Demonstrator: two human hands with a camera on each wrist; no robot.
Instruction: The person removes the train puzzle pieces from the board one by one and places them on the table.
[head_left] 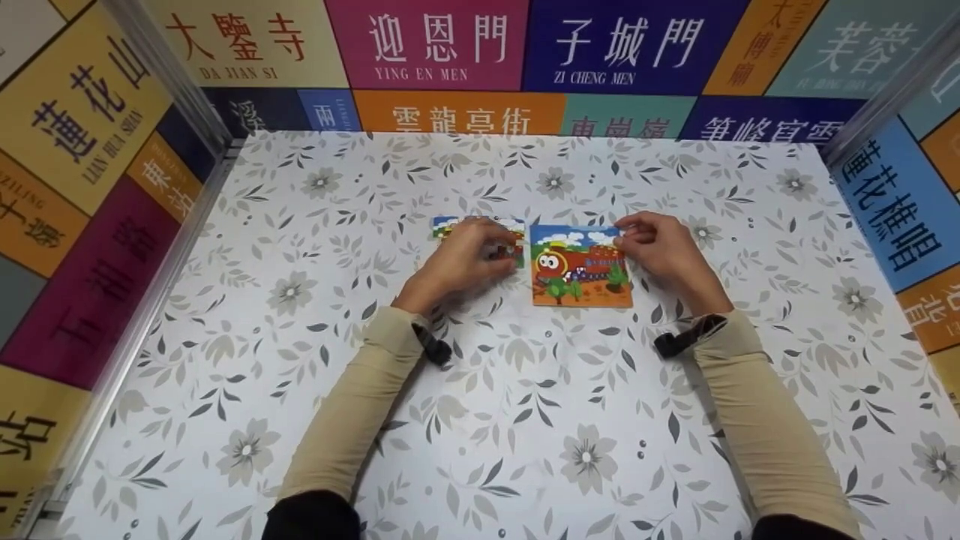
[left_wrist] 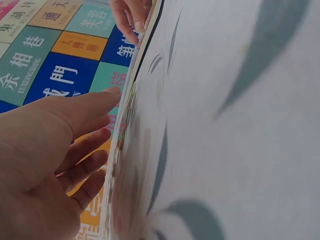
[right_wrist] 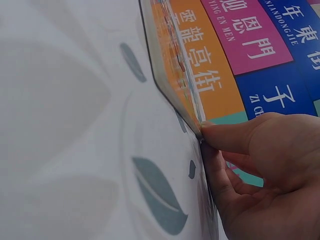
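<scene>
A square picture board (head_left: 581, 281) with a cartoon train, blue sky and orange ground lies on the table before me. At its upper right corner, my right hand (head_left: 664, 244) pinches the edge between thumb and fingers; the right wrist view shows the thumb on that corner of the board (right_wrist: 172, 75). My left hand (head_left: 469, 259) is over a second colourful picture (head_left: 446, 223), left of the board, and covers much of it. Its fingers are loosely bent with a gap to the thumb, and the left hand (left_wrist: 55, 150) holds nothing in the left wrist view.
The table (head_left: 525, 420) has a white cover printed with grey flowers and leaves. Coloured panels (head_left: 450, 45) with large characters stand along its back and both sides. A dark wrist strap device (head_left: 435, 349) sits on the left wrist, another (head_left: 675, 343) on the right.
</scene>
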